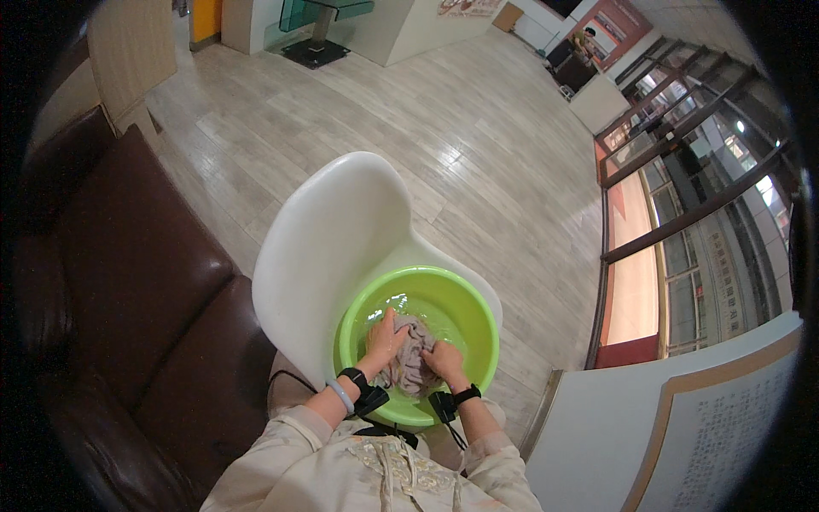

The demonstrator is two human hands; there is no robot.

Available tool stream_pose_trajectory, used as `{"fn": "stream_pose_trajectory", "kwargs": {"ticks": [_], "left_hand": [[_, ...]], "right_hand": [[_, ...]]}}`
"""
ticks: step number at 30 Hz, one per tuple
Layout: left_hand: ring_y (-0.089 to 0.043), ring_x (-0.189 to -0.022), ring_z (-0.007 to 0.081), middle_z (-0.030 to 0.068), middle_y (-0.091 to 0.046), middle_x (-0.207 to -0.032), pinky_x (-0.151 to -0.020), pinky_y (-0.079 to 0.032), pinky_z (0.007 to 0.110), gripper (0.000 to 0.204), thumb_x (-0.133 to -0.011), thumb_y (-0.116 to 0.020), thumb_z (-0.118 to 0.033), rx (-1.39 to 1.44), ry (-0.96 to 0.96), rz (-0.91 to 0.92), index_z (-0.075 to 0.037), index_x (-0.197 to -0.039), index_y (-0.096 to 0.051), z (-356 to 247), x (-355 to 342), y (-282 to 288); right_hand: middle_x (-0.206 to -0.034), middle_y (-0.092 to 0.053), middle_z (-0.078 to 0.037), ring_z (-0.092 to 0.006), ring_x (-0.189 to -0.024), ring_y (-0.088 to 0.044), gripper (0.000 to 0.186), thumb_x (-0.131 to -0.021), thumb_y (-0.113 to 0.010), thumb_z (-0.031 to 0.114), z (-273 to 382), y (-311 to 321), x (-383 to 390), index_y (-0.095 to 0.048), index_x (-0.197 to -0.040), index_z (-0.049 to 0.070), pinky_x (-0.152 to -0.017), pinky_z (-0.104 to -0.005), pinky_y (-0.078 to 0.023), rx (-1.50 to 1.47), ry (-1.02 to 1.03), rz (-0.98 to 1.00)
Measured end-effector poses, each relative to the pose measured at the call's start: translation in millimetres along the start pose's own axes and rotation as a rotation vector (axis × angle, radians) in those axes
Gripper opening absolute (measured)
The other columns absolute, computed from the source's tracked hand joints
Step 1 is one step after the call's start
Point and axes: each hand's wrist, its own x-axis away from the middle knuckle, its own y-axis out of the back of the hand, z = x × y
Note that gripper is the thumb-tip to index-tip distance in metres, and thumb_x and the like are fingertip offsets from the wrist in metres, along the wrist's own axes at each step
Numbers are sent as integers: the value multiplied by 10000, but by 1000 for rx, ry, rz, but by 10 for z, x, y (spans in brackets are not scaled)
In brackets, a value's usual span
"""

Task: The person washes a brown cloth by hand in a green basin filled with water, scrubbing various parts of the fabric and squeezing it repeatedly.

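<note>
Both hands, left hand (pixel 385 336) and right hand (pixel 443 358), are gripping a wet grey cloth (pixel 412 354) in a water-filled green basin (pixel 478 320) sitting on a white chair (pixel 328 230).

One green basin (pixel 478 320) with water sat on one white plastic chair (pixel 320 247). One grey cloth (pixel 415 354) lay in the basin. Two hands were on it: one left hand (pixel 386 337), one right hand (pixel 444 358). Two black wrist devices (pixel 363 388), one per wrist. One pale bracelet (pixel 340 395). One brown leather sofa (pixel 128 282).

White framed sign panel (pixel 682 435), lower right
</note>
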Motion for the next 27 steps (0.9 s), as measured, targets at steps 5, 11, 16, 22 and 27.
{"fn": "stream_pose_trajectory", "kwargs": {"ticks": [5, 11, 16, 22, 27], "left_hand": [[-580, -859, 405, 210, -603, -888, -737, -432, 499, 407, -798, -619, -324, -414, -160, -150, -36, -1049, -478, 98, 103, -82], [-570, -877, 418, 215, -597, -934, -735, -432, 498, 369, -816, -598, -307, -173, -56, -37, -48, -1054, -487, 203, -34, -132], [-583, -808, 435, 235, -607, -901, -697, -450, 503, 298, -819, -594, -277, -42, -152, -30, -56, -1002, -513, 100, 40, -136], [-552, -914, 399, 238, -575, -956, -754, -436, 480, 413, -823, -594, -273, -350, -66, -14, -18, -1125, -473, 164, 74, -98], [-554, -904, 398, 238, -577, -932, -766, -435, 475, 410, -833, -560, -329, -22, -48, 17, 18, -1049, -520, 181, -64, -202]], "right_hand": [[-917, -563, -235, -382, -862, -563, 363, -684, -644, 317, 180, 136, -80, -618, -826, -16, -749, -450, -481, 54, 10, -290], [-857, -575, -215, -406, -805, -565, 315, -751, -601, 278, 296, 228, -100, -572, -948, 34, -710, -497, -456, -79, -72, 122], [-835, -576, -227, -412, -805, -568, 206, -741, -590, 176, 256, 98, -40, -565, -858, 9, -722, -491, -461, 23, 78, -131], [-802, -583, -214, -410, -783, -568, 200, -694, -619, 163, 121, 91, -92, -582, -815, 7, -704, -472, -466, -31, -48, -330], [-771, -564, -245, -399, -723, -559, 273, -682, -610, 135, 56, -38, -157, -553, -889, -34, -662, -460, -453, -242, 296, 164]]}}
